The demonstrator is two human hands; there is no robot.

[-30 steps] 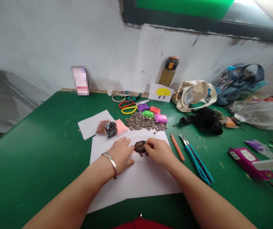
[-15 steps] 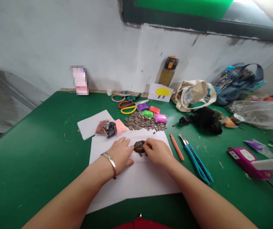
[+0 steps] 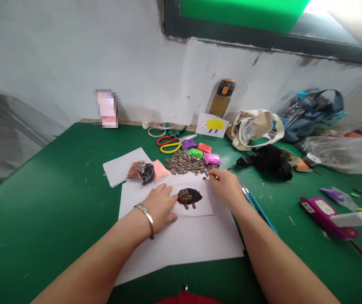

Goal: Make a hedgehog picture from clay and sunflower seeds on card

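Observation:
My left hand [image 3: 161, 206], a silver bangle at its wrist, lies flat with fingers spread at the left side of a small white card [image 3: 204, 209]. On that card is a black clay hedgehog shape [image 3: 194, 196] with brown legs; overlapping striped sunflower seeds [image 3: 185, 195] cover its left part. My right hand [image 3: 225, 188] is at the near right edge of the sunflower seed pile [image 3: 185, 162], thumb and forefinger pinched on a seed at their tips. Larger white sheets [image 3: 174, 249] lie beneath the card.
Behind the seeds are wrapped clay packets [image 3: 196, 153] and scissors [image 3: 171, 145]. Brown, black and pink packets [image 3: 147, 173] lie left. A blue cutter [image 3: 259, 211] is partly behind my right arm. A yellow hedgehog card [image 3: 212, 125] leans near a bottle [image 3: 221, 99]; a magenta device [image 3: 323, 215] lies right.
My right hand has moved from the black hedgehog shape to the right and away from me, to the seed pile's edge, uncovering the shape's right part. My left hand stays put.

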